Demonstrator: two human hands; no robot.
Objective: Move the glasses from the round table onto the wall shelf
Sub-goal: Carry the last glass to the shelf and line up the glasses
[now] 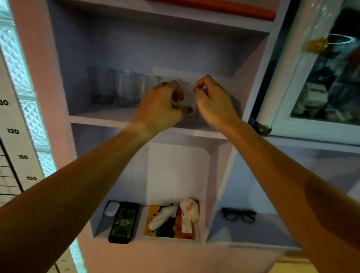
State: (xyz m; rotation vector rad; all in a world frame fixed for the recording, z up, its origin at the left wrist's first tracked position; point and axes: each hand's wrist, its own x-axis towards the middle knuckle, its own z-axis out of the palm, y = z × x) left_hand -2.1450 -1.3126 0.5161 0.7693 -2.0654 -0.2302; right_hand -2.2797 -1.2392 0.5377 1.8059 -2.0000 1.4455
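Three clear glasses (125, 88) stand in a row at the left of the wall shelf (104, 119), in the lilac niche. A further clear glass (190, 101) stands on the shelf between my hands. My left hand (162, 107) curls against its left side, with the thumb on its lower part. My right hand (213, 104) pinches its rim from the right. Another glass rim (167, 79) shows faintly behind my left hand. The round table is out of view.
On the lower shelf lie a black phone (123, 222), a small white case (112, 208), a colourful box with a white packet (169, 222) and black spectacles (238, 215). A white glass-door cabinet (317, 85) stands at the right. A height chart (11, 130) hangs at the left.
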